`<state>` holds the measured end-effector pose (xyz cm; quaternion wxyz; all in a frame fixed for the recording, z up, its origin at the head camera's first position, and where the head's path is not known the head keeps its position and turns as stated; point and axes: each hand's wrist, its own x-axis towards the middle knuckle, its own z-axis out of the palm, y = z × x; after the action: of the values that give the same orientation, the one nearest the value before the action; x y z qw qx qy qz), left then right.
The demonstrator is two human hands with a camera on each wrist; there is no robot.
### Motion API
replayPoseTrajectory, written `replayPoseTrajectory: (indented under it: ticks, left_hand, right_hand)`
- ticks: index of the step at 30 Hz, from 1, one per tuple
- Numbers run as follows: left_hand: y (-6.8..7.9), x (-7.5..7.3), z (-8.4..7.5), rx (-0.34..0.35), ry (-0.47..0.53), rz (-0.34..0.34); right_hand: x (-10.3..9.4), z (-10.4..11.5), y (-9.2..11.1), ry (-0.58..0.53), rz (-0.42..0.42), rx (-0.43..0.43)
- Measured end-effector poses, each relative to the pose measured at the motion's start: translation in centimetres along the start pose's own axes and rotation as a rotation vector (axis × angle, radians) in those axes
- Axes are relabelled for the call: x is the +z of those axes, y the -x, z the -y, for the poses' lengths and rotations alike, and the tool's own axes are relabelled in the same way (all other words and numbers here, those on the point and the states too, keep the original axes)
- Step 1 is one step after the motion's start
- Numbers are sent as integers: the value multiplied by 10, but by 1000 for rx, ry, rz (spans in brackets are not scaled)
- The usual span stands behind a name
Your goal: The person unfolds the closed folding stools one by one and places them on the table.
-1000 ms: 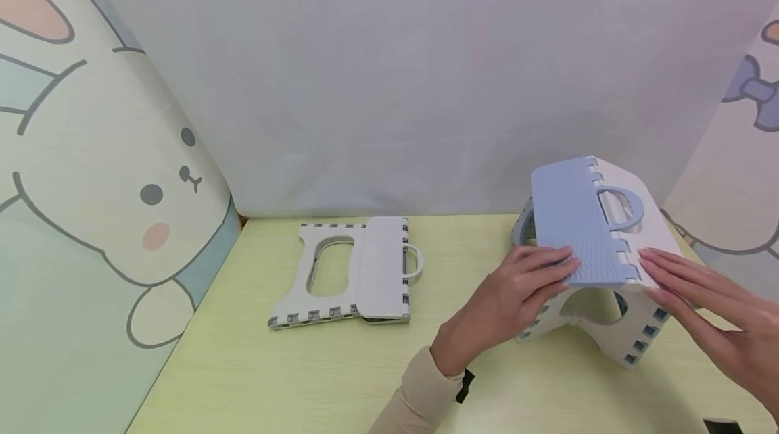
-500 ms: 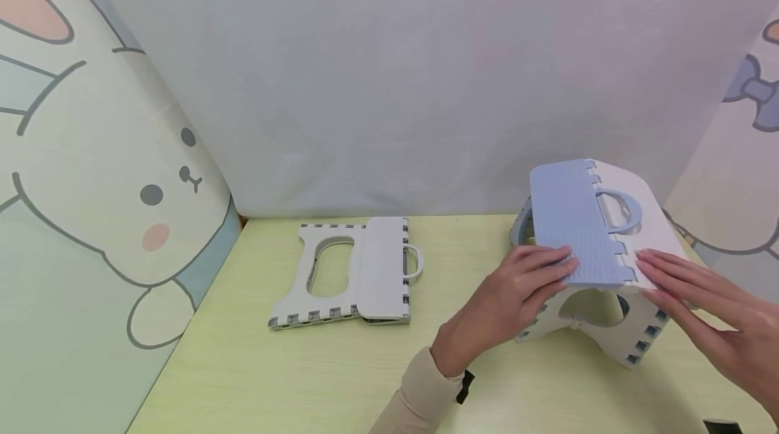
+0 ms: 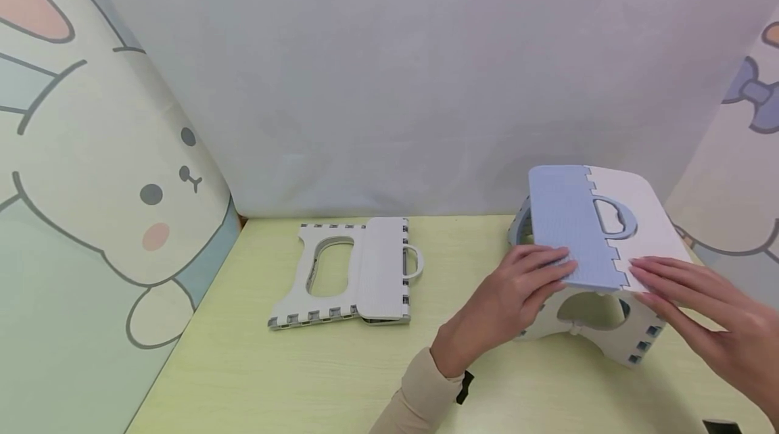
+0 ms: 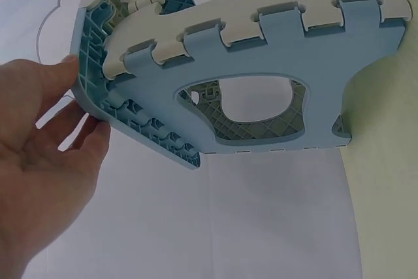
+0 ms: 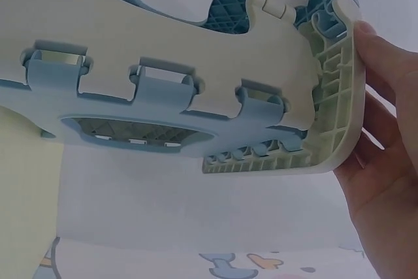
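A folding step stool (image 3: pixel 562 214) stands at the right of the table, its top made of a blue half and a white half that now lie almost level. Across the seam sits a blue loop handle (image 3: pixel 627 218). My left hand (image 3: pixel 502 295) rests straight fingers on the near end of the blue half. Opposite it, my right hand (image 3: pixel 709 305) presses its fingertips on the white half near the seam. Both wrist views look in from below at the ribbed undersides, with the left thumb (image 4: pixel 55 80) and right thumb (image 5: pixel 385 50) at the panel edges.
A second stool (image 3: pixel 382 272), white and folded flat, lies left of centre on the pale yellow table (image 3: pixel 292 373). Behind runs a plain grey-white wall (image 3: pixel 389 82). Rabbit-printed panels (image 3: pixel 103 184) flank both sides. A small dark object (image 3: pixel 722 427) shows at the bottom right.
The stool's two top halves have gone from a peaked angle to nearly flat, and the handle has sunk toward the surface. My right fingers have shifted slightly left; the left hand stays put.
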<state>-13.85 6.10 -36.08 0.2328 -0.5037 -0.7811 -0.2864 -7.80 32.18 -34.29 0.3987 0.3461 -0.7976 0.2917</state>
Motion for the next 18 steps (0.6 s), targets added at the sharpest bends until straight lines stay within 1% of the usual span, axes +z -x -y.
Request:
replayPoseTrajectory:
  ticks: [3,6,12,18]
  left_hand:
    - [0,-1,1,-3,16,-2]
    - [-1,-1,1,-5,28,-9]
    - [-1,-1,1,-31,67,-34]
    - [0,-1,1,-47,96,-41]
  right_hand:
    - [3,0,-2,-85,-52,-33]
    - [3,0,-2,-119,-74,-29]
    - [2,1,-3,-122,-76,-16]
    - [2,-1,-2,-118,-74,-7]
